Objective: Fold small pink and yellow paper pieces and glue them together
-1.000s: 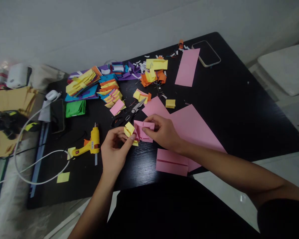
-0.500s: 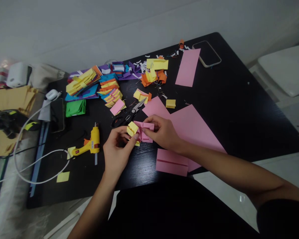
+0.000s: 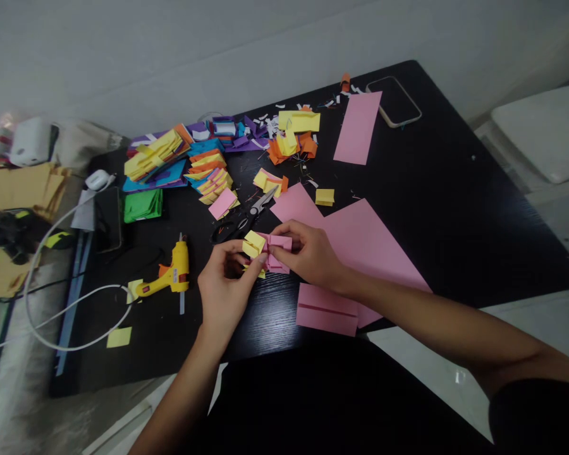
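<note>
Now my left hand (image 3: 225,284) pinches the yellow folded paper (image 3: 255,242) between thumb and fingers, and my right hand (image 3: 315,256) grips the pink folded paper (image 3: 281,241), both just on the near side of the scissors (image 3: 247,221). Over the last second the yellow folded paper has shifted slightly rightward, covering more of the pink one, so the work seems centred where they meet. My fingers partly hide that spot; I cannot tell whether either is tucked inside. Left of the scissors lies the glue gun (image 3: 180,268); right of them, my arm blocks part of the large pink sheet (image 3: 370,243).
</note>
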Demonstrator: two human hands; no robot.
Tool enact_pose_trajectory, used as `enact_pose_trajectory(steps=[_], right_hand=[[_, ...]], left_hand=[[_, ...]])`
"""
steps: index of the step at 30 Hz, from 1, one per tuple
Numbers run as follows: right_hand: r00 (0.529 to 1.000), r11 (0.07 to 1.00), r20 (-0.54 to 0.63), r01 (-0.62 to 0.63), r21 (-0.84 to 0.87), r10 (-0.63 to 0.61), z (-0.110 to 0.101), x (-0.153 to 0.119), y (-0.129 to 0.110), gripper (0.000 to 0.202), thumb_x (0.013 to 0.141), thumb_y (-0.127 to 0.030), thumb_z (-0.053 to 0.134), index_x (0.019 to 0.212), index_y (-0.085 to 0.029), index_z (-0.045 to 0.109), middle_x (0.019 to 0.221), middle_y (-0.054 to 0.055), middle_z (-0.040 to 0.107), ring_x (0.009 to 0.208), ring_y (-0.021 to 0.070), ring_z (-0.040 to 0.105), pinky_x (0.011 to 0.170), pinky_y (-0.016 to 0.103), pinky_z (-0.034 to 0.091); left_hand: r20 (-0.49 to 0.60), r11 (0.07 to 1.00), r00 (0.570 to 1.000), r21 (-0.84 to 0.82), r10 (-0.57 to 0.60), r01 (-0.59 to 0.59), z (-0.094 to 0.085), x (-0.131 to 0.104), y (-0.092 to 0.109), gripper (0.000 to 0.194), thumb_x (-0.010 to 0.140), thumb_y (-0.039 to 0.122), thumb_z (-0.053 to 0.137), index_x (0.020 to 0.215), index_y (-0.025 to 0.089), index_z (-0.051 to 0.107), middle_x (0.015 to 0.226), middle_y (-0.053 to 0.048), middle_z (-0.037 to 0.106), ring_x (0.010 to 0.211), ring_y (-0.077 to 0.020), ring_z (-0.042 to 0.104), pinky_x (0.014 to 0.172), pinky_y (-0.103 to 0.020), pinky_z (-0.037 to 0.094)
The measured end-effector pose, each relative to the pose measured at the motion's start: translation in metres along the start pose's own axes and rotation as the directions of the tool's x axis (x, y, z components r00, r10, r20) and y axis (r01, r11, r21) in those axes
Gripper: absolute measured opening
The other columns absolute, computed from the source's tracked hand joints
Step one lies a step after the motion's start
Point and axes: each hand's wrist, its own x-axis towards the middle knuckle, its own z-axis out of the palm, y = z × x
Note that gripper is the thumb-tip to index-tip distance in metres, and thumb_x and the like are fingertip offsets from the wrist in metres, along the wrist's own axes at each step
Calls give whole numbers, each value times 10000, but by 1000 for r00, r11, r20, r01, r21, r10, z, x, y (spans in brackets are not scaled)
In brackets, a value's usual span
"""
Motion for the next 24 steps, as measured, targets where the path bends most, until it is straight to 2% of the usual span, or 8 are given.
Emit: enact_pose_trajectory(steps=[9, 12, 15, 19, 24], right_hand=[[1000, 999, 11, 22, 35, -22, 0, 0, -2, 158, 823, -256, 740, 965, -214, 686, 899, 16, 761, 778, 176, 728, 723, 291, 601], [1000, 1000, 19, 20, 17, -20, 0, -1, -3, 176, 828, -250, 738, 997, -215, 703, 904, 18, 761, 770, 177, 732, 727, 298, 608], [999, 999, 40, 18, 42, -20, -1, -1, -3, 210, 830, -239, 729, 1038, -214, 715, 931, 25, 771, 800, 188, 746, 739, 308, 616], [998, 996, 66, -2, 91, -4, 0, -1, -3, 236, 810, -237, 731, 1044, -211, 714, 932, 27, 772, 807, 192, 750, 754, 325, 626], [994, 986, 109, -23, 165, 5, 1, 0, -5, 260, 772, -221, 731, 1030, -193, 712, 929, 29, 762, 773, 169, 730, 731, 312, 616]], left_hand=[[-3, 996, 999, 78, 33, -33, -1, 0, -3, 345, 782, 376, 842, 1033, 204, 678, 844, -2, 673, 715, -150, 611, 656, -278, 499], [-9, 994, 999, 100, 49, -48, 0, 1, -5, 363, 774, 383, 848, 1029, 207, 659, 895, -7, 671, 779, -159, 632, 712, -289, 522], [10, 1000, 1000, 1, 28, -28, 1, 3, -6, 390, 758, 354, 859, 1015, 210, 603, 935, -8, 684, 827, -162, 664, 771, -303, 546], [46, 990, 998, -135, -33, 39, 2, 5, -5, 450, 721, 310, 876, 984, 221, 522, 873, 10, 675, 767, -146, 659, 731, -286, 542], [71, 988, 997, -147, -39, 49, 0, 7, -3, 458, 696, 334, 891, 943, 222, 522, 828, 27, 633, 717, -134, 632, 658, -262, 516]])
